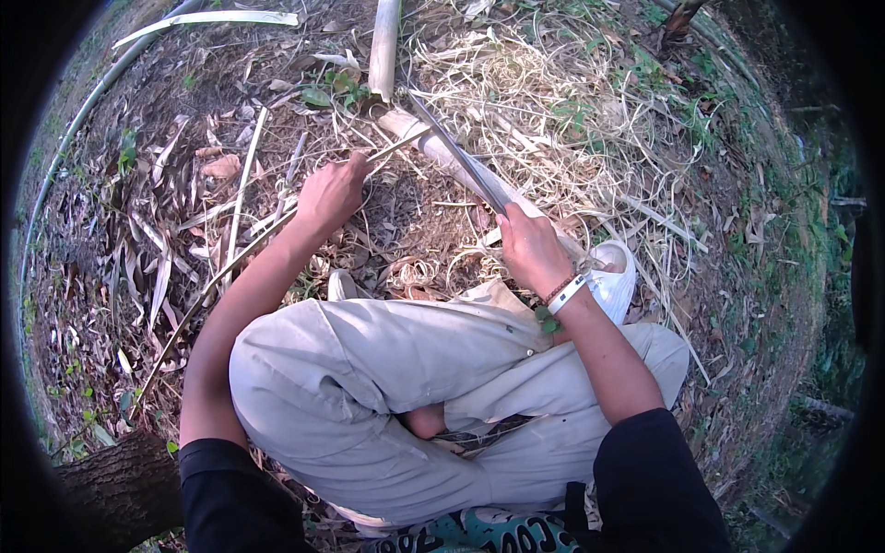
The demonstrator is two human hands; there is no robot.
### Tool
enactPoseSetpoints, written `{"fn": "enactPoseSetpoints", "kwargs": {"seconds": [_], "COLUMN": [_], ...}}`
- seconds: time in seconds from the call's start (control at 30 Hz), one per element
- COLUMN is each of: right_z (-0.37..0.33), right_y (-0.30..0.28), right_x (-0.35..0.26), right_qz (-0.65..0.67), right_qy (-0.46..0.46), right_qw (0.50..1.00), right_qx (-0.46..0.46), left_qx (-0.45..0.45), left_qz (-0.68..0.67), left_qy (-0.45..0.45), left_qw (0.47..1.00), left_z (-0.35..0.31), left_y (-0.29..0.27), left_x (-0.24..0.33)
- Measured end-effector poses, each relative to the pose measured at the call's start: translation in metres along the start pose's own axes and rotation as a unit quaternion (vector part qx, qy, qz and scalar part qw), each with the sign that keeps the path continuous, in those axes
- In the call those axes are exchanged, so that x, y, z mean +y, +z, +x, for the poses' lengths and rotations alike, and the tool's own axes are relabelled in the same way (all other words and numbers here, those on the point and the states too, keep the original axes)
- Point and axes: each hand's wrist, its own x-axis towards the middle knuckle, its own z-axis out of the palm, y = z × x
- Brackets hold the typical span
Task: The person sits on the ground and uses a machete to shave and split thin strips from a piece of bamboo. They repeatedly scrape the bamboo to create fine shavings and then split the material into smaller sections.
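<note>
My left hand (334,192) is closed around a long, thin bamboo strip (398,146). The strip runs past my left forearm toward the lower left, and its far end meets the blade. In my right hand (535,251) is a long, narrow-bladed knife (458,157), its blade slanting away to the upper left. The blade crosses the strip near its tip end, above a pale bamboo pole (442,158) lying on the ground. The knife's handle is mostly hidden by my fingers.
Curly pale shavings (535,78) are heaped at the far right. A second bamboo piece (383,51) lies ahead, and loose strips (245,194) lie among dry leaves at left. My crossed legs (369,369) fill the near middle. A thick log (120,484) lies at lower left.
</note>
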Motion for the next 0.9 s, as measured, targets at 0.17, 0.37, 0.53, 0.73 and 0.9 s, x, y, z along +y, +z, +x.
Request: {"fn": "enactPoseSetpoints", "kwargs": {"seconds": [0.17, 0.37, 0.53, 0.73, 0.9], "right_z": [0.005, 0.015, 0.022, 0.002, -0.008], "right_y": [-0.029, 0.009, -0.016, -0.058, -0.083], "right_x": [-0.029, -0.002, -0.015, -0.032, -0.023], "right_qz": [0.065, -0.051, 0.069, 0.371, 0.585], "right_qy": [-0.039, 0.057, 0.043, 0.081, 0.113], "right_qw": [0.995, 0.995, 0.997, 0.925, 0.803], "right_qx": [0.066, -0.059, -0.014, 0.026, 0.034], "left_qx": [-0.003, 0.0, -0.003, -0.049, -0.038], "left_qz": [0.02, 0.025, 0.017, -0.011, -0.06], "left_qy": [0.023, 0.023, 0.009, 0.027, 0.1], "left_qw": [1.0, 0.999, 1.0, 0.998, 0.992], "left_z": [-0.003, 0.003, 0.003, -0.001, 0.008], "left_y": [-0.001, 0.003, -0.003, -0.051, -0.151], "left_x": [0.001, 0.003, 0.0, 0.012, 0.103]}}
